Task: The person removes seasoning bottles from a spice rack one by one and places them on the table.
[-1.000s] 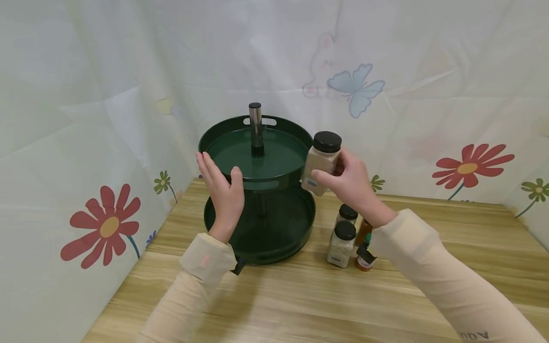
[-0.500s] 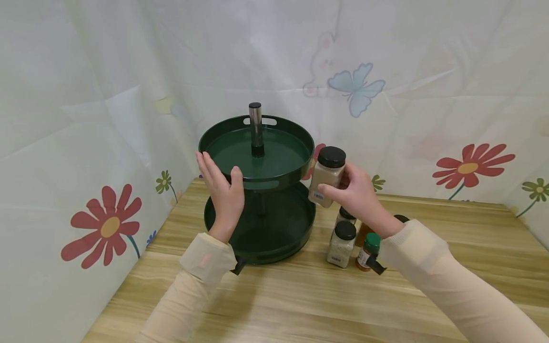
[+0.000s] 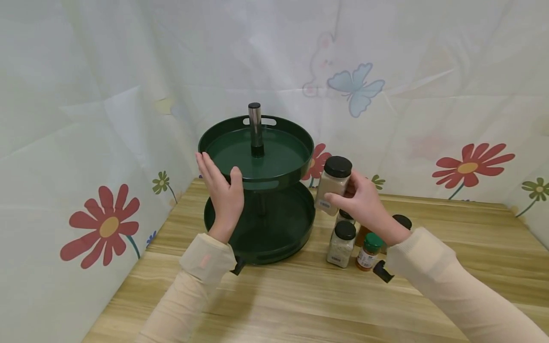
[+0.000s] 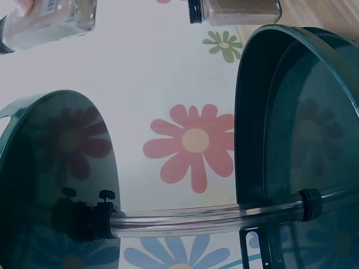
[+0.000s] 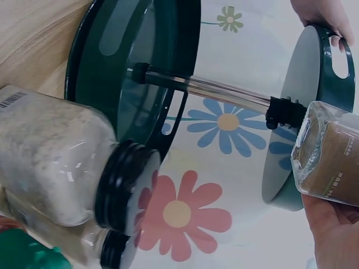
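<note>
My right hand (image 3: 364, 205) grips a clear square spice jar (image 3: 331, 190) with a black lid and tan powder inside. The jar is tilted in the air to the right of a green two-tier turntable rack, and in the head view it overlaps a jar behind it. Straight fingers of my left hand (image 3: 224, 202) rest against the rim at the front left of the rack's upper tray (image 3: 274, 147). In the right wrist view, the left fingers (image 5: 335, 22) lie by the tray's handle slot. A metal pole (image 3: 255, 126) rises through both trays; the lower tray (image 3: 279, 228) is bare.
To the right of the rack, a black-lidded jar with pale contents (image 3: 341, 245) stands beside a green-capped bottle (image 3: 370, 252). More black-lidded containers (image 3: 402, 221) are partly hidden behind my right hand. A flower-printed sheet (image 3: 429, 109) hangs behind the wooden table (image 3: 300, 305).
My right hand has carried the spice jar right and downward, away from the upper tray's edge, uncovering the green-capped bottle. My left hand stays where it was.
</note>
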`<move>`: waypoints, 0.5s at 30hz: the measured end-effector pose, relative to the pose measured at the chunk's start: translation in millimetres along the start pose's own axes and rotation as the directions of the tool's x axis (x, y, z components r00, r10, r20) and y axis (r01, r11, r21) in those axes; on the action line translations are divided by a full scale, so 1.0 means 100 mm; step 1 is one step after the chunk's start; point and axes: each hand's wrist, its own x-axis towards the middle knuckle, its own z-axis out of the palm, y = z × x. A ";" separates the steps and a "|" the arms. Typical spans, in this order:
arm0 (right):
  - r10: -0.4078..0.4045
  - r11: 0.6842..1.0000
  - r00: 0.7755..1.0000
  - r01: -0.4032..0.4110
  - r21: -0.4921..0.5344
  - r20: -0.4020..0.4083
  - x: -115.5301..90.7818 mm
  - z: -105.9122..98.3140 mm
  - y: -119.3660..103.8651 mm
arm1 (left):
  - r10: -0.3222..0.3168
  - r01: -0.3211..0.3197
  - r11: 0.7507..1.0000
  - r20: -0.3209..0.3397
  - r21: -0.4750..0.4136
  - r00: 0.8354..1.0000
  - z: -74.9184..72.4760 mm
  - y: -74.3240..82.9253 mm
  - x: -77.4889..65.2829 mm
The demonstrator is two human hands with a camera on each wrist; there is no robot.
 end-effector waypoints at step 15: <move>0.041 0.999 0.999 -0.041 -0.023 0.010 -0.17 -0.07 0.20 | -0.004 0.004 1.000 0.002 0.003 1.000 0.01 -0.01 0.01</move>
